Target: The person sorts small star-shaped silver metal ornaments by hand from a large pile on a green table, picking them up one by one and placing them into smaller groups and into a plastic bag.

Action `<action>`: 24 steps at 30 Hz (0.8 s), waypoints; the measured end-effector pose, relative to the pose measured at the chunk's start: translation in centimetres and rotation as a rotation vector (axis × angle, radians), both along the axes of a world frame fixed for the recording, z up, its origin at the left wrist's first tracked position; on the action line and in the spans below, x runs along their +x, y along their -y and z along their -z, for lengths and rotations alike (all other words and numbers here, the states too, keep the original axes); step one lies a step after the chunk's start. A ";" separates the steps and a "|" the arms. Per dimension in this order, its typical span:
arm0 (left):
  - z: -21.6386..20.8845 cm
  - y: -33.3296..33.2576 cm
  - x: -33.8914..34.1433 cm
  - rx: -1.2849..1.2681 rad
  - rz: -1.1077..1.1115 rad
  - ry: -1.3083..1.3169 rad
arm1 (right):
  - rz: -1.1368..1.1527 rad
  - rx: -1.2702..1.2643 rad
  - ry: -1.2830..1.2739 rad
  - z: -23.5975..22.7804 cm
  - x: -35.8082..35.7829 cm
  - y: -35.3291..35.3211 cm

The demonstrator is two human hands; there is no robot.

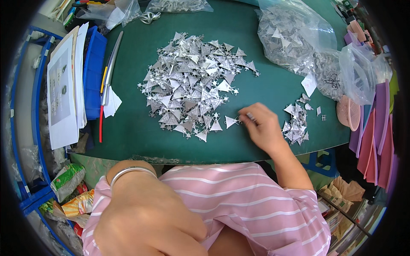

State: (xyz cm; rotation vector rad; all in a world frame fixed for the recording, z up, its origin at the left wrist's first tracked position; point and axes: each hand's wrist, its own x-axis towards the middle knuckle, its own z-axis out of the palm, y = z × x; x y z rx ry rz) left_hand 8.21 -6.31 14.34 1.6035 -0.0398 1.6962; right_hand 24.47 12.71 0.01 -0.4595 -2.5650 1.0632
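Note:
On the green table lies a large heap of silver metal pieces (188,81), flat triangles with small star-shaped ends. At its lower right edge, my right hand (262,130) has its fingers pinched together at the end of one silver triangle piece (230,122). A silver band shows on a finger of that hand. My left hand (149,217), with a silver bangle (133,169) at the wrist, is raised close to the camera over my striped shirt. Its back faces up, and its fingers are mostly hidden. Right of my right hand sits a smaller pile of silver pieces (295,123).
Clear bags of metal parts (290,38) lie at the far right, near a pink basket (348,113). Along the left stand a blue bin (95,72), papers (66,89), pens and a long metal tool (113,64). The table's near edge (179,161) runs before me.

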 end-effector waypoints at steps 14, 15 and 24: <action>0.1 -0.1 1.5 0.061 -0.304 -0.017 | -0.147 0.212 0.050 0.3 0.0 0.6; 0.0 0.0 1.5 0.052 -0.339 -0.072 | -0.167 0.243 0.050 0.1 -0.1 0.5; 2.8 1.1 -1.2 -0.460 -1.085 -0.827 | -0.183 -1.562 -0.307 0.8 1.0 -2.1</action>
